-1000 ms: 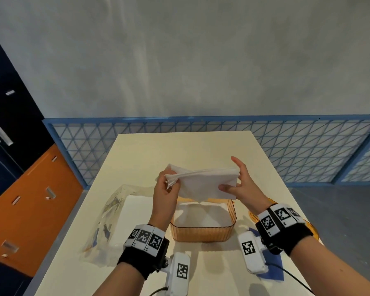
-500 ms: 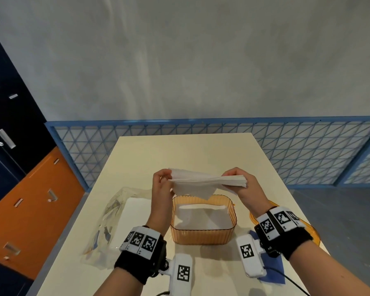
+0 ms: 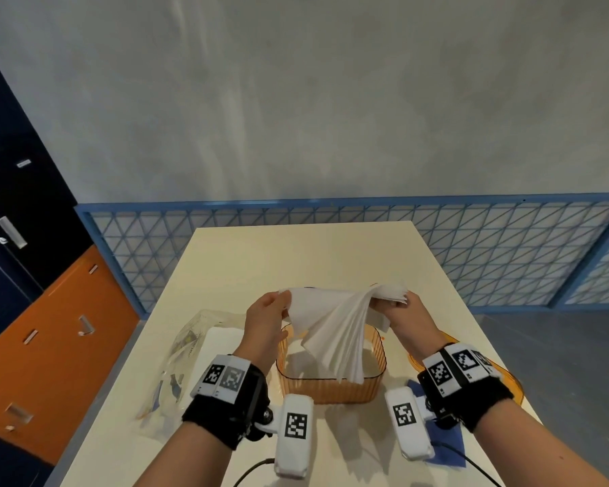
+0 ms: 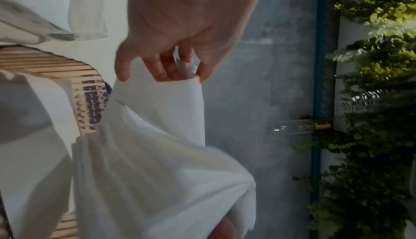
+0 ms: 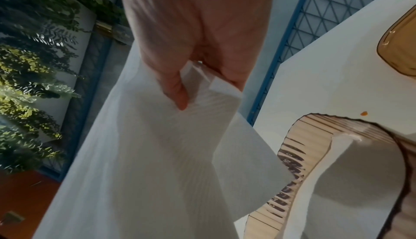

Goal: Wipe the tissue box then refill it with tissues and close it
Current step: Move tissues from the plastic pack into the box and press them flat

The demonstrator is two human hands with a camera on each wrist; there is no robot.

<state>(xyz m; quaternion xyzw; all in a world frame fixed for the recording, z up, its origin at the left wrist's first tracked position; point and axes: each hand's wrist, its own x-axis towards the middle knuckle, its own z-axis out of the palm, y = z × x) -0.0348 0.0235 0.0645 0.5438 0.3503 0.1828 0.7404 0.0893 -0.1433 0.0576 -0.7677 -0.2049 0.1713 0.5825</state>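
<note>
- White tissues (image 3: 334, 332) fan out above the amber box (image 3: 331, 381), which sits open on the counter (image 3: 296, 261).
- Left hand (image 3: 266, 318) pinches one corner; right hand (image 3: 399, 311) clamps the stacked edge.
- Best move, by the look of it: square the sheets back into a flat stack first, then lower them level into the box.
- Risk: loose sheets draping over the rim and blocking the lid (image 3: 507, 377).
</note>
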